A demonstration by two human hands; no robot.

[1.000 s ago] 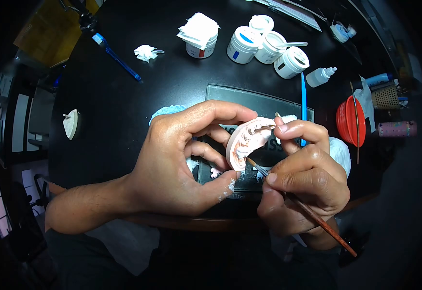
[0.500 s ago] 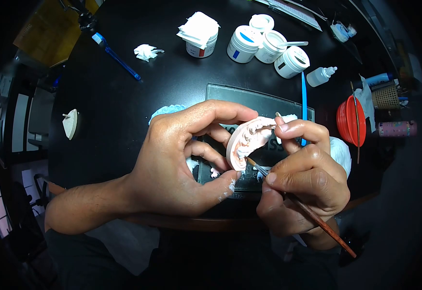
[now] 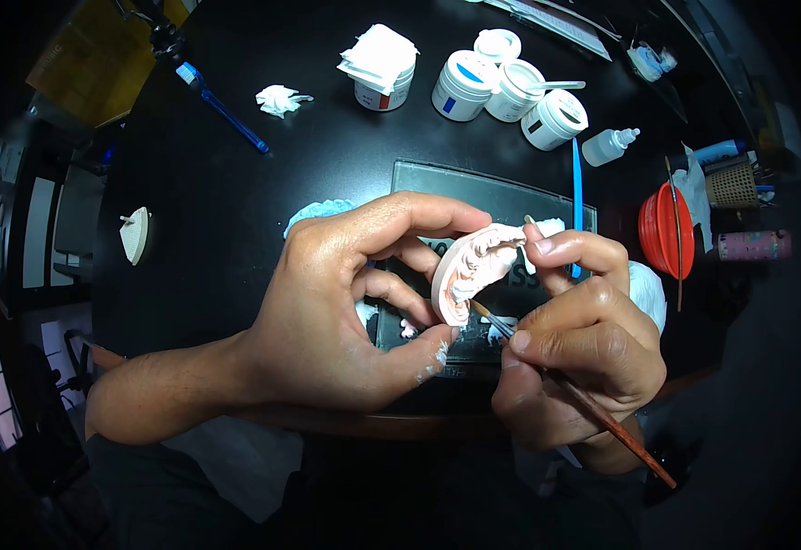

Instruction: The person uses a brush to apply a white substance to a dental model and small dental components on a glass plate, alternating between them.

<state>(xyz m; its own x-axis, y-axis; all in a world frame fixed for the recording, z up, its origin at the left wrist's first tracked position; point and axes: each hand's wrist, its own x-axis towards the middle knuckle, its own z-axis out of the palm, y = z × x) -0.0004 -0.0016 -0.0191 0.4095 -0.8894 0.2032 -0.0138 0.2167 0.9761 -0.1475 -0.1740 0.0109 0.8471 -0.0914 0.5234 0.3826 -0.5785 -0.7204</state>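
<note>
While the left hand [image 3: 327, 302] pinches the cast [image 3: 450, 277] by its ends over the slab [image 3: 419, 176], the right hand [image 3: 593, 353] pinches the brush [image 3: 622, 434] near its bristles beside the cast's near end, seemingly brushwork calling for light control.

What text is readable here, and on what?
"O": glass slab, part of a word.
"SS": same slab, word partly hidden.
Slab's near-edge lettering: too small and blurred.
Labels of the red-banded jar, blue-banded jar and black-banded jar: too small to read.
Yellow panel: print too blurred.
</note>
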